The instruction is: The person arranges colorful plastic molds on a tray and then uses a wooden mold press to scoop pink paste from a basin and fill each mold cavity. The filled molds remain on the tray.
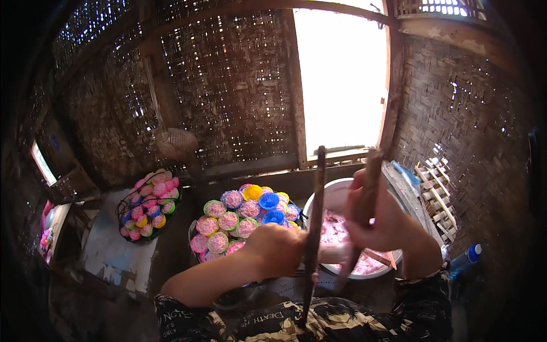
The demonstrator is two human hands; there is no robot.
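My left hand [276, 248] is closed at the middle of a long, thin dark stick [315, 222], which stands nearly upright with a pink smear low on it. My right hand [362, 208] grips a brown wooden stick-like tool [371, 182]; its lower end is blurred by motion. A pale cylindrical shape [335, 253] lies between the two hands, and I cannot make out what it is. Below and behind my right hand stands a white basin [312, 203] holding a soft pink mass [333, 229]. A flat reddish-brown piece [377, 257] rests over its near side.
Left of the basin sits a tray of colourful cups [228, 220] with pink flower-like fillings; some blue cups [269, 200] look unfilled. A basket of similar cups [149, 205] stands farther left. A blue bottle [464, 260] is at right. Woven walls surround a bright doorway [342, 80].
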